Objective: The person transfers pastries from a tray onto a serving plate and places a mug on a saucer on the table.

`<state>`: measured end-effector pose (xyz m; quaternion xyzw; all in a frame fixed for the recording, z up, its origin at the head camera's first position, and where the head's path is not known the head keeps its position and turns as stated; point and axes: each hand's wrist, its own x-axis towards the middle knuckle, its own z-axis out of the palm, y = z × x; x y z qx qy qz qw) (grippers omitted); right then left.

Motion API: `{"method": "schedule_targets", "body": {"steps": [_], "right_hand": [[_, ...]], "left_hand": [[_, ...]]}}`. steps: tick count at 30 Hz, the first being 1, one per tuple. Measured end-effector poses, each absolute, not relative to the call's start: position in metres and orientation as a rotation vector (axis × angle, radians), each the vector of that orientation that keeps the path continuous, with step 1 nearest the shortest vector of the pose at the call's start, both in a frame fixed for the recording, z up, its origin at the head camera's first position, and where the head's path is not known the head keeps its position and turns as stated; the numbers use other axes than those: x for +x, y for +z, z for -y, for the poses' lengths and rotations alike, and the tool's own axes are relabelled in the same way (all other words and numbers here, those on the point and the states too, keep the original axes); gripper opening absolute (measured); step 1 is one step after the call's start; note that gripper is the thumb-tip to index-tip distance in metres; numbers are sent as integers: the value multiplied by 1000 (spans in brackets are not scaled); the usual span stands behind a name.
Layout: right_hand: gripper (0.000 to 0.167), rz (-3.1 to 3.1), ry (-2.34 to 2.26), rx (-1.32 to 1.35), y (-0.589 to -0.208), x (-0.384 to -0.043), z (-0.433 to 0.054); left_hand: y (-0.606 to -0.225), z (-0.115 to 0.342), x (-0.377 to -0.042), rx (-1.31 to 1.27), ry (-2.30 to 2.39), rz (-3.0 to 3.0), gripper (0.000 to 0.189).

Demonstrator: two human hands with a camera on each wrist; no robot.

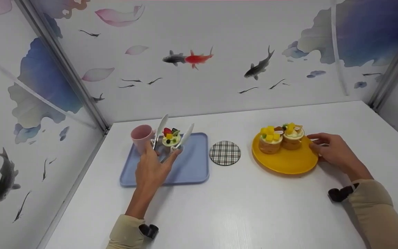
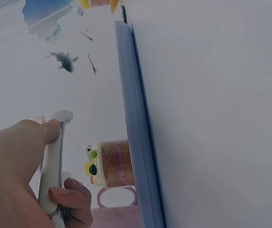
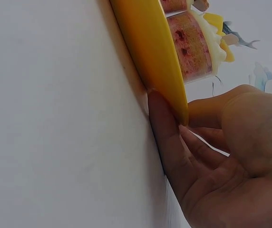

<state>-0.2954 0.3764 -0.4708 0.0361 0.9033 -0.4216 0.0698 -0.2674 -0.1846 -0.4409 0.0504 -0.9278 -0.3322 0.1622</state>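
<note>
My left hand (image 1: 152,169) holds a pair of tongs (image 1: 187,134) with pale tips, thumb on one arm and fingers on the other. The tongs' arms are spread, and in the head view they flank a fruit-topped dessert cup (image 1: 171,138) standing on a blue tray (image 1: 195,169). The left wrist view shows nothing between the tips of the tongs (image 2: 52,166). At the right, my right hand (image 1: 335,152) pinches the rim of a yellow plate (image 1: 285,166). That plate carries two dessert cups (image 1: 271,147) topped with yellow fruit pieces.
A pink mug (image 1: 141,134) stands at the back left of the blue tray, beside the dessert cup. Between tray and plate lies a round plaid coaster (image 1: 225,153). White walls (image 1: 219,93) painted with fish border the white table (image 1: 216,207).
</note>
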Motion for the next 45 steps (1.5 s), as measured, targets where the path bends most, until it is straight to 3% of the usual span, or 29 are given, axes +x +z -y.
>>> {"method": "schedule_targets", "body": {"steps": [23, 45], "right_hand": [[55, -2721, -1276, 118, -472, -295, -375], [55, -2737, -1262, 94, -472, -295, -377]], "left_hand": [[-446, 202, -270, 147, -917, 2737, 101], [-448, 200, -269, 78, -928, 2810, 82]]}}
